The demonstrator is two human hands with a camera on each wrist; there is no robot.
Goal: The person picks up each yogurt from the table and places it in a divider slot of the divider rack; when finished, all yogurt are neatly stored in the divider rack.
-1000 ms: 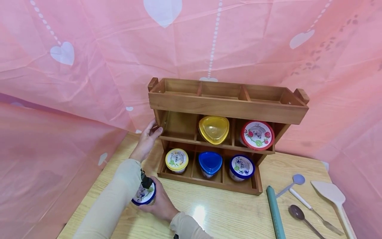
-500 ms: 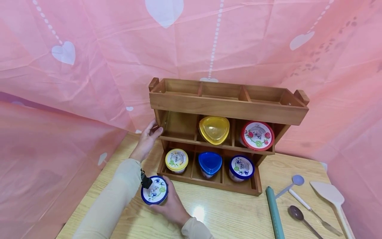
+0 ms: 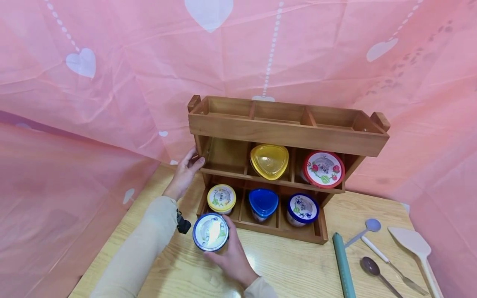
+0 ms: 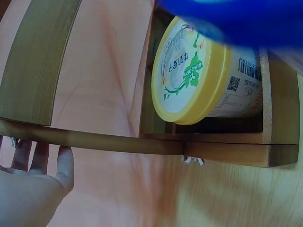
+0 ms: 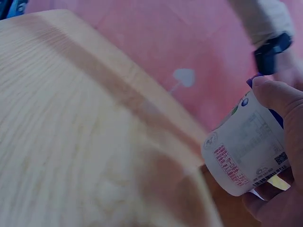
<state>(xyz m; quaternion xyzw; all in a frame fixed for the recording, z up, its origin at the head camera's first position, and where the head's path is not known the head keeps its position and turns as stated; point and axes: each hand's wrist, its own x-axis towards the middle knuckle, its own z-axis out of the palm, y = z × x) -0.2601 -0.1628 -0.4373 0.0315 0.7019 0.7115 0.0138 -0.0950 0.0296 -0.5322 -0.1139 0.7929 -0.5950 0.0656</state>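
Note:
In the head view my right hand point(image 3: 236, 258) grips a round tub with a blue-rimmed lid point(image 3: 210, 232) by its side, thumb nearest me. The tub hangs in front of the lower left of a wooden rack point(image 3: 287, 136); its printed white wall point(image 5: 246, 146) shows in the right wrist view. My left hand point(image 3: 183, 176) rests its fingertips against the outer left side of the rack; the left wrist view shows these fingers point(image 4: 65, 165) at the side board. A yellow-lidded tub point(image 3: 221, 198) sits in the bottom left compartment, just behind the held tub.
A blue tub point(image 3: 263, 203) and another blue-rimmed tub point(image 3: 302, 209) share the bottom shelf. Above sit a yellow tub point(image 3: 269, 161) and a red-lidded tub point(image 3: 324, 169). At right lie a green stick point(image 3: 343, 265), spoons point(image 3: 370, 265), a fork point(image 3: 410, 283) and a spatula point(image 3: 411, 240).
My right hand has carried the blue-rimmed tub to the right and slightly up, from beneath my left forearm to in front of the rack. My left hand has stayed at the rack's side.

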